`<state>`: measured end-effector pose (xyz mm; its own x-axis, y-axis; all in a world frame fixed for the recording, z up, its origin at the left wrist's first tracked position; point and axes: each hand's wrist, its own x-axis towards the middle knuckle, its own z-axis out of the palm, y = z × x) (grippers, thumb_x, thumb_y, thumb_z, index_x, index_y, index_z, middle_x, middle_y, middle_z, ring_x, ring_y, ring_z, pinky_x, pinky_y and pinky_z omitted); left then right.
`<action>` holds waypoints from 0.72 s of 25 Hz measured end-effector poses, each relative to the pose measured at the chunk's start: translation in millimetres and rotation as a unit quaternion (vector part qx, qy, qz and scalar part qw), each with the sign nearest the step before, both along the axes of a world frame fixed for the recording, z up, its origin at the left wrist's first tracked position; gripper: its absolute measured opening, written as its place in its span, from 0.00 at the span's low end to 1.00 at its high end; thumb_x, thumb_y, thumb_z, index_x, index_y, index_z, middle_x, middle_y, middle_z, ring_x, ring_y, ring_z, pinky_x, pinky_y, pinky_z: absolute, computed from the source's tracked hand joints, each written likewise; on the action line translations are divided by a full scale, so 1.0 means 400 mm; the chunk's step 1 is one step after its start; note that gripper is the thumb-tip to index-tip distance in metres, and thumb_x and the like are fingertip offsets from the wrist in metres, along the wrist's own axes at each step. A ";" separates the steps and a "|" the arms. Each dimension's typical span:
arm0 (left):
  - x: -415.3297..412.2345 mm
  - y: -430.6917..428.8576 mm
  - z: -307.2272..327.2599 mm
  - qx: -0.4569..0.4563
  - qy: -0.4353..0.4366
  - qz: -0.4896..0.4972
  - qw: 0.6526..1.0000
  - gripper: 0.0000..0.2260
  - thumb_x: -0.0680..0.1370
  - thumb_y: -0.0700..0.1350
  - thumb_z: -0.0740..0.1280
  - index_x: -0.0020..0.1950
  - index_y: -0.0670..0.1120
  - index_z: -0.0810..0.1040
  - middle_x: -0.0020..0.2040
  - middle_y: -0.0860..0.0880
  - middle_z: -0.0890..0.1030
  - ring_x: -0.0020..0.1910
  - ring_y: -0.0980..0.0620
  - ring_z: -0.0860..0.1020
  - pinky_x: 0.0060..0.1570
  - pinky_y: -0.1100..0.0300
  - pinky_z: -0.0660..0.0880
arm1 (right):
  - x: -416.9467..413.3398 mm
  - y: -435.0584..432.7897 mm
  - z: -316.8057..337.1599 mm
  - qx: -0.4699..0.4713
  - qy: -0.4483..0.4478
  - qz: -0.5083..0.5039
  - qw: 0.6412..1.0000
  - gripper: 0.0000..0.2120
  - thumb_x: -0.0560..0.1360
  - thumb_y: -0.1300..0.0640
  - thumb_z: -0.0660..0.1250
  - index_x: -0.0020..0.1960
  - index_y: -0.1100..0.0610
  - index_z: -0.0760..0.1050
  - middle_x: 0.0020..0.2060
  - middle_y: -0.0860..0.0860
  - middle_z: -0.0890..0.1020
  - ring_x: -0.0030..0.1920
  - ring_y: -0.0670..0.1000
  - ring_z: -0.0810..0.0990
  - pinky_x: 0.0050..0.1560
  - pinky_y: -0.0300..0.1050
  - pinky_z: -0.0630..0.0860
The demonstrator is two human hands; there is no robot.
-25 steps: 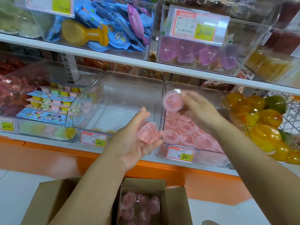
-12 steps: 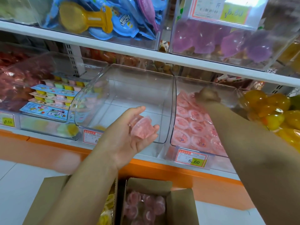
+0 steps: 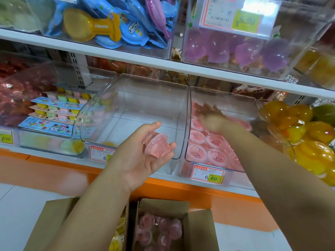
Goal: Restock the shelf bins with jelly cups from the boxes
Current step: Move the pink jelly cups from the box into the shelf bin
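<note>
I see shelf (image 3: 163,67) with clear bins; pink bin (image 3: 223,105) half full, bin left of it (image 3: 137,91) nearly bare. Open box (image 3: 197,230) on floor below, pink cups inside. My right hand (image 3: 215,120) deep in pink bin, blurred; can't tell if its grip is open or closed, likely placing at back. My left hand (image 3: 143,156) palm up, fingers loosely curled around one pink jelly cup (image 3: 157,145), staged near bin for next drop.

Clear glossy plastic bins (image 3: 137,98); pink jelly cup (image 3: 158,145) shiny translucent plastic; near boxes (image 3: 199,227) matt brown cardboard; paper price tag (image 3: 208,173).
</note>
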<state>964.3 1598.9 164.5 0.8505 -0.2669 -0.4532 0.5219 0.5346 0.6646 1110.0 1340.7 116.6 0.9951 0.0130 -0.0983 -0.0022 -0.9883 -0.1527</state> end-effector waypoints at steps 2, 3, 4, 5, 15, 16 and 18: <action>-0.002 0.000 0.000 0.000 -0.001 -0.002 1.000 0.17 0.74 0.48 0.73 0.60 0.43 0.80 0.54 0.42 0.80 0.50 0.43 0.85 0.31 0.59 0.82 | -0.007 0.001 0.006 -0.014 0.018 0.004 1.000 0.23 0.82 0.40 0.37 0.76 0.37 0.41 0.79 0.51 0.44 0.77 0.59 0.40 0.75 0.62 0.41; -0.003 0.000 0.001 0.001 -0.003 -0.005 1.000 0.18 0.73 0.48 0.73 0.60 0.43 0.80 0.55 0.42 0.79 0.50 0.43 0.85 0.31 0.59 0.82 | -0.008 0.000 0.008 -0.010 0.028 0.000 1.000 0.24 0.80 0.39 0.35 0.76 0.36 0.40 0.78 0.50 0.42 0.77 0.59 0.39 0.75 0.62 0.40; -0.005 -0.001 0.002 0.003 -0.007 -0.009 1.000 0.20 0.71 0.48 0.73 0.60 0.43 0.79 0.56 0.41 0.79 0.50 0.43 0.85 0.31 0.59 0.82 | -0.006 -0.001 0.009 0.000 0.038 -0.008 0.999 0.25 0.79 0.37 0.34 0.76 0.36 0.40 0.78 0.49 0.42 0.77 0.57 0.38 0.75 0.61 0.39; -0.007 -0.002 0.002 0.003 -0.010 -0.010 1.000 0.21 0.69 0.49 0.73 0.60 0.43 0.79 0.59 0.40 0.78 0.50 0.43 0.85 0.32 0.58 0.82 | -0.008 0.002 0.011 0.019 0.043 -0.019 0.999 0.26 0.79 0.36 0.33 0.76 0.37 0.40 0.78 0.49 0.42 0.77 0.56 0.38 0.75 0.60 0.39; -0.015 -0.029 0.018 -0.084 -0.027 -0.035 0.996 0.15 0.84 0.40 0.59 0.69 0.48 0.75 0.66 0.38 0.75 0.52 0.33 0.83 0.44 0.44 0.83 | -0.176 -0.008 0.162 0.387 -0.118 -0.041 0.913 0.10 0.77 0.63 0.65 0.53 0.52 0.81 0.53 0.48 0.83 0.52 0.44 0.81 0.60 0.44 0.76; -0.016 -0.034 0.018 -0.084 -0.030 -0.037 0.995 0.15 0.84 0.40 0.59 0.69 0.48 0.75 0.66 0.38 0.75 0.52 0.33 0.83 0.45 0.44 0.83 | -0.217 0.001 0.178 0.401 -0.084 -0.004 0.912 0.11 0.76 0.64 0.66 0.52 0.51 0.82 0.51 0.46 0.84 0.50 0.41 0.81 0.59 0.42 0.76; -0.018 -0.044 0.017 -0.085 -0.033 -0.034 0.995 0.15 0.84 0.40 0.59 0.70 0.48 0.74 0.66 0.38 0.75 0.54 0.33 0.82 0.47 0.43 0.83 | -0.295 0.032 0.213 0.429 0.003 0.072 0.901 0.13 0.73 0.63 0.71 0.54 0.50 0.81 0.49 0.46 0.84 0.48 0.40 0.81 0.54 0.36 0.76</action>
<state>957.2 1581.4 171.4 0.8543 -0.3921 -0.3413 0.5190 0.6071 0.6017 992.1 1353.5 201.7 0.9763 0.2163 0.0037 0.1134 -0.4972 -0.8602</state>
